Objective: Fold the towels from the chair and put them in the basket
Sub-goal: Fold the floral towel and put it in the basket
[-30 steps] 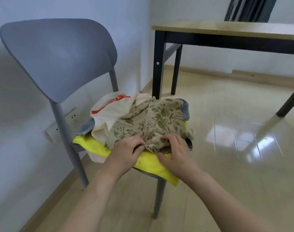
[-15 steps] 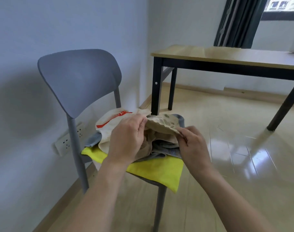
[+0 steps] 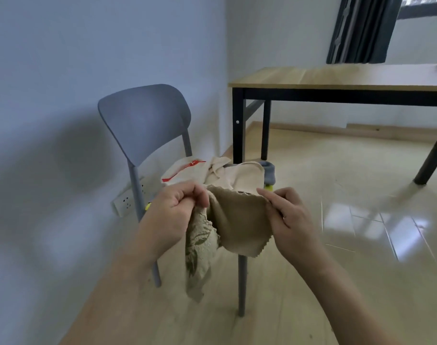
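The left hand [image 3: 174, 215] pinches one top corner of the tan leafy towel [image 3: 233, 226], and a bunched bit hangs down below it. The towel is up in the air in front of the gray chair [image 3: 147, 120], where more towels [image 3: 212, 170] wait. The right hand [image 3: 291, 217] pinches the other corner. Pull the corners apart so it hangs flat, then fold

The one camera sits on my head, looking forward and down, close over the chair [image 3: 147, 120] at 12 o'clock.
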Tool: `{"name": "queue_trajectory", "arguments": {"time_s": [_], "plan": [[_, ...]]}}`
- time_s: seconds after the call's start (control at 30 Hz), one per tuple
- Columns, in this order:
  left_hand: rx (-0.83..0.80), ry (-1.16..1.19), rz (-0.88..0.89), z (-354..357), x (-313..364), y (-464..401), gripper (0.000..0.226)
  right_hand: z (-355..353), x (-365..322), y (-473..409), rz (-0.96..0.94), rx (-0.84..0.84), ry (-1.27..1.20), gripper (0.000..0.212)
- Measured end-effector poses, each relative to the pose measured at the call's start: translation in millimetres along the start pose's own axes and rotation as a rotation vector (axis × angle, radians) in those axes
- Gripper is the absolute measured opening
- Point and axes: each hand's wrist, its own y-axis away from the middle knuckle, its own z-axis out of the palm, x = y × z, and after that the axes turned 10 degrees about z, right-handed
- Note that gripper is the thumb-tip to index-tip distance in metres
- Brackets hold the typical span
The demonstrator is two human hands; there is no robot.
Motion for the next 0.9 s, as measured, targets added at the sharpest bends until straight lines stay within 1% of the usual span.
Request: {"name": "queue_trajectory", "arguments": {"time_s": [0.1, 0.13, 0.2, 0.23, 0.3, 0.43, 0.5, 0.53, 0.6, 0.63, 0.7, 0.77, 0.83, 0.9], "plan": [[-0.031, -0.057, -0.100, 6.9, -11.0, 15.6, 0.051, 1.5, 6.2, 5.4, -0.003, -0.121, 0.014, 0.038], [-0.060, -0.087, -0.120, 9.3, -14.4, 19.2, 0.054, 1.9, 8.8, 7.0, -0.012, -0.136, 0.002, 0.036], [-0.112, -0.159, -0.113, 13.0, -22.5, 22.7, 0.056, 4.9, 14.7, 8.8, -0.049, -0.139, 0.018, 0.026], [-0.117, -0.201, -0.087, 13.7, -26.3, 22.6, 0.055, 7.3, 17.3, 9.1, -0.069, -0.136, 0.050, 0.024], [-0.099, -0.270, -0.001, 14.7, -33.2, 20.2, 0.045, 12.0, 21.6, 9.1, -0.073, -0.148, 0.096, 0.027], [-0.057, -0.273, 0.184, 17.1, -43.1, 17.8, 0.019, 20.7, 26.3, 10.4, 0.041, -0.239, 0.097, 0.039], [-0.057, -0.247, 0.263, 16.7, -44.3, 16.5, 0.013, 21.5, 23.0, 10.6, 0.114, -0.289, 0.059, 0.045], [-0.056, -0.239, 0.294, 16.4, -44.9, 15.9, 0.011, 21.2, 19.2, 11.3, 0.142, -0.330, 0.049, 0.042], [-0.057, -0.227, 0.341, 15.3, -46.1, 14.7, 0.010, 19.9, 12.5, 14.3, 0.163, -0.442, 0.057, 0.027], [-0.068, -0.218, 0.358, 14.6, -46.3, 14.7, 0.010, 19.5, 11.2, 16.4, 0.164, -0.493, 0.069, 0.026], [-0.127, -0.185, 0.376, 13.1, -45.6, 15.5, 0.016, 20.0, 11.8, 19.7, 0.157, -0.558, 0.084, 0.045], [-0.200, -0.143, 0.370, 12.4, -42.7, 17.0, 0.023, 21.0, 13.0, 19.8, 0.179, -0.571, 0.048, 0.063], [-0.246, -0.113, 0.357, 12.8, -39.4, 18.3, 0.026, 21.1, 14.2, 19.0, 0.210, -0.555, -0.007, 0.067], [-0.253, -0.102, 0.349, 13.8, -37.5, 19.4, 0.025, 21.4, 14.5, 18.4, 0.209, -0.538, -0.031, 0.060]]}}
